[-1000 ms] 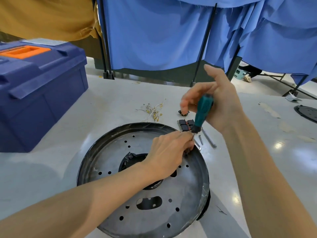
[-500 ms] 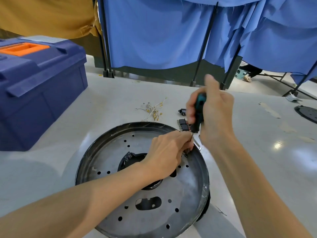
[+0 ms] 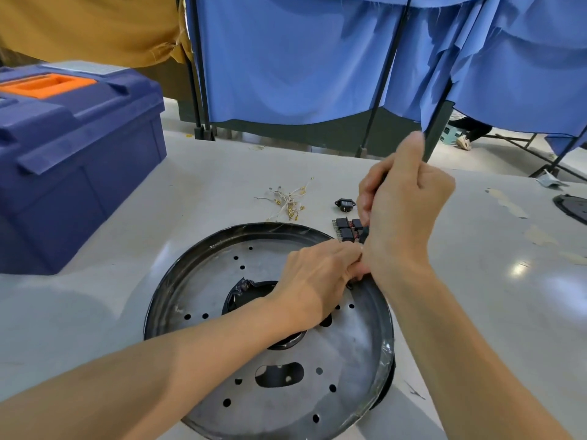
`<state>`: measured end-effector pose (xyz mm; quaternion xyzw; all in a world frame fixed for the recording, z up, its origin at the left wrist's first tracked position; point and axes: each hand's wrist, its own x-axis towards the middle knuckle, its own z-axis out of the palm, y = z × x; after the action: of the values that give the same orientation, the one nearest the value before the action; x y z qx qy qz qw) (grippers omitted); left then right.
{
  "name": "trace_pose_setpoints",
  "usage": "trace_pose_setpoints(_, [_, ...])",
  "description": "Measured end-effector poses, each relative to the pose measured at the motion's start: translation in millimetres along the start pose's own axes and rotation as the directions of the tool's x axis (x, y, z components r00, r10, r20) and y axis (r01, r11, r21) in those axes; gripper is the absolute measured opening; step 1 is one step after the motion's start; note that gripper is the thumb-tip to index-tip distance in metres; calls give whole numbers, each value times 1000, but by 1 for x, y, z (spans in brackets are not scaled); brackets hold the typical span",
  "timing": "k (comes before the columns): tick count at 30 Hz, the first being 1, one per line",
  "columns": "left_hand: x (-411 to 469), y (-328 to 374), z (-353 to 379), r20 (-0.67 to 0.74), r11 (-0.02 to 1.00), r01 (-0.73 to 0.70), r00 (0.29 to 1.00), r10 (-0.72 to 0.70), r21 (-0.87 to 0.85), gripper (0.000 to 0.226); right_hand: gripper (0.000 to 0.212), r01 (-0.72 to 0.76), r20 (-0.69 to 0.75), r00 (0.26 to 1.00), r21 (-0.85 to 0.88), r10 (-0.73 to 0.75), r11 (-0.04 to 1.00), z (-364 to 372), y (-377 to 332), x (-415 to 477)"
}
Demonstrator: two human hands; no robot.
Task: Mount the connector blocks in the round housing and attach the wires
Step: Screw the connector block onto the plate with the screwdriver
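two hands meet at the housing's far right rim.
head view: the round housing (image 3: pixel 203 281) lies flat on the table (image 3: pixel 222 173), close to the person. left hand (image 3: pixel 317 277) reaches over its plate, fingers bunched at the rim; whether they pinch anything i cannot tell. right hand (image 3: pixel 403 211) stands just above, touching the left, fisted round a tool (image 3: pixel 365 233) with only a dark end showing. connector blocks (image 3: pixel 346 230) lie on the table just beyond the rim, a small black socket (image 3: pixel 344 204) behind them, loose wires (image 3: pixel 289 200) further left. a blue toolbox (image 3: pixel 79 154) sits far left.
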<state>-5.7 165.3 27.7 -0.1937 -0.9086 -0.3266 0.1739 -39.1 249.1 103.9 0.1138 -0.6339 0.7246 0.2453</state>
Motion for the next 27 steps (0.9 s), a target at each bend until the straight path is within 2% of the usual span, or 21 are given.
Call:
trace_pose_setpoints(1, [0, -2, 0, 20, 1000, 19, 1000, -19, 8, 37, 70, -79, 109, 991, 17, 77, 997, -4, -2, 8])
trace_pose_setpoints(2, [1, -4, 0, 32, 999, 29, 999, -29, 15, 29, 67, -182, 270, 948, 25, 169, 983, -9, -6, 18])
trace_pose_setpoints(4, [2, -4, 1, 28, 1000, 5, 1000, -6, 28, 23, 66, -354, 577, 766, 13, 282, 935, -21, -15, 40])
trace_pose_setpoints(6, [1, -4, 2, 15, 999, -29, 999, 29, 26, 22, 67, -443, 754, 595, 18, 279, 896, -23, -16, 47])
trace_pose_setpoints(7, [1, -6, 3, 14, 999, -36, 999, 35, 31, 20, 68, -467, 805, 538, 38, 250, 883, -21, -14, 45])
trace_pose_setpoints(8, [0, -7, 3, 12, 998, -38, 999, 37, 40, 18, 68, -474, 823, 521, 60, 225, 879, -17, -12, 42])
trace_pose_setpoints(9, [0, -9, 4, 10, 998, -32, 999, 32, 47, 16, 68, -466, 803, 552, 72, 226, 882, -12, -9, 38])
trace_pose_setpoints(10, [0, -9, 4, 10, 999, -19, 1000, 19, 47, 16, 68, -441, 747, 620, 77, 242, 894, -8, -8, 35])
trace_pose_setpoints(13, [1, -6, 4, 16, 1000, 25, 1000, -25, -3, 13, 67, -338, 459, 853, 124, 248, 933, -3, -9, 30])
trace_pose_setpoints(15, [0, -5, 3, 15, 999, 30, 999, -29, -31, 12, 69, -226, 249, 950, 134, 188, 965, -1, -9, 25])
trace_pose_setpoints(18, [0, -5, 1, 26, 999, 35, 999, -34, -39, 15, 74, -69, -11, 998, 67, 69, 995, 3, -6, 13])
trace_pose_setpoints(20, [2, -3, 0, 54, 999, 52, 997, -52, -7, 21, 76, -14, -93, 996, 37, 18, 999, 5, -5, 6])
trace_pose_setpoints(22, [3, -3, 0, 56, 999, 33, 998, -33, 12, 24, 74, -17, -97, 995, 65, 23, 998, 3, -5, 4])
trace_pose_setpoints(23, [3, -4, 0, 41, 1000, 15, 999, -15, 5, 22, 72, -66, -58, 996, 106, 72, 992, 0, -5, 6])
trace_pose_setpoints(25, [3, -5, 0, 9, 1000, 6, 1000, -5, -21, 16, 63, -225, 111, 972, 161, 209, 961, -8, -8, 15])
trace_pose_setpoints(27, [5, -7, 0, 19, 998, 36, 999, -35, -42, 21, 51, -320, 301, 914, 119, 273, 940, -20, -10, 24])
